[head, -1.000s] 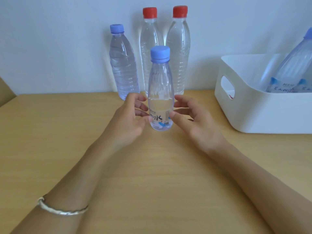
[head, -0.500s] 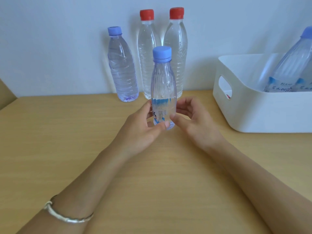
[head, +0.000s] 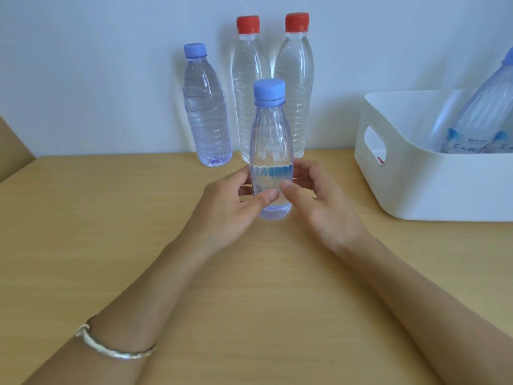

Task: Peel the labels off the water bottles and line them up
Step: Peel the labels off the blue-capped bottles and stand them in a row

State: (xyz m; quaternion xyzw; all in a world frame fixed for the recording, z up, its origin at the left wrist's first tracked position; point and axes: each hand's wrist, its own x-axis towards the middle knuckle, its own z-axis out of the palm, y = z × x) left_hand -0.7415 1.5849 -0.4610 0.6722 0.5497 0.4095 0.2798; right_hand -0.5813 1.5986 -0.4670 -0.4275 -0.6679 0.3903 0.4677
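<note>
— Item one?
— Small bottle [head: 271, 134]: clear, blue cap, upright. It is over the middle of the table [head: 83, 245], in front of the row at the wall. Its label [head: 272, 173], with blue print, is wrapped round the lower half.

— Held?
— By both hands. The left hand [head: 230, 209] has its thumb on the near face and its fingers curled round the far side, grasping the small bottle low down. The right hand [head: 319, 204] grasps it the same way from the other side. Its thumb tip is at the lower edge of the label, just beside the left thumb.

— Standing or lifted?
— Hard to say. The base is close to the tabletop, but whether it touches cannot be made out from this angle.

— The row at the wall?
— Three items, all upright and bare of labels. The blue-capped bottle [head: 206, 112] is at the left. Next come the first red-capped bottle [head: 245, 87] and the second red-capped bottle [head: 298, 87], both taller. The three stand close side by side, and the small bottle partly covers the two red-capped ones.

— To the right?
— White bin [head: 433, 187], on the table, with a handle cut-out in its left wall. The labelled bottles [head: 480, 115] lean inside it, their labels printed in blue. The frame edge cuts them off, so the count is uncertain.

— Sundries?
— Silver bracelet [head: 113, 350], on the left wrist.
</note>
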